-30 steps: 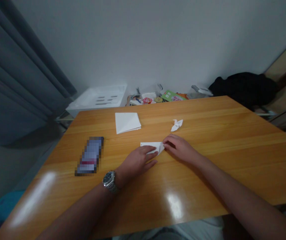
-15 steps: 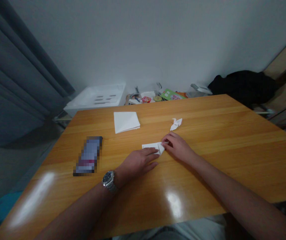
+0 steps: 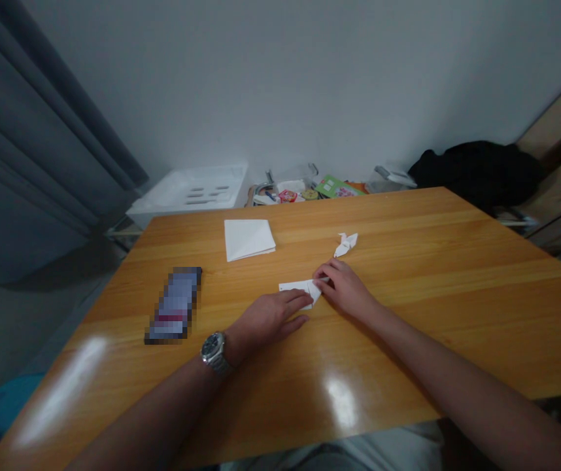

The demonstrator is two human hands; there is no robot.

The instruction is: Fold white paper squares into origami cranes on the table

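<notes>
A small piece of folded white paper (image 3: 291, 286) lies on the wooden table between my hands. My left hand (image 3: 271, 316), a watch at its wrist, rests with outstretched fingers flat across the paper's near part. At the paper's right end, my right hand (image 3: 342, 282) pinches the corner between thumb and fingers; part of that corner is hidden. A small white paper bird (image 3: 346, 244) sits just beyond my right hand, apart from it.
A stack of white paper (image 3: 248, 239) lies at the back left of the table (image 3: 437, 261). A blurred-out phone (image 3: 175, 304) is to the left. Behind the table are a white tray (image 3: 192, 183), a green booklet (image 3: 337, 187) and black cloth (image 3: 476, 170).
My right hand has shifted slightly left over the paper's right end, and its fingers have drawn in. My left hand's fingers stay on the paper, slightly closer together.
</notes>
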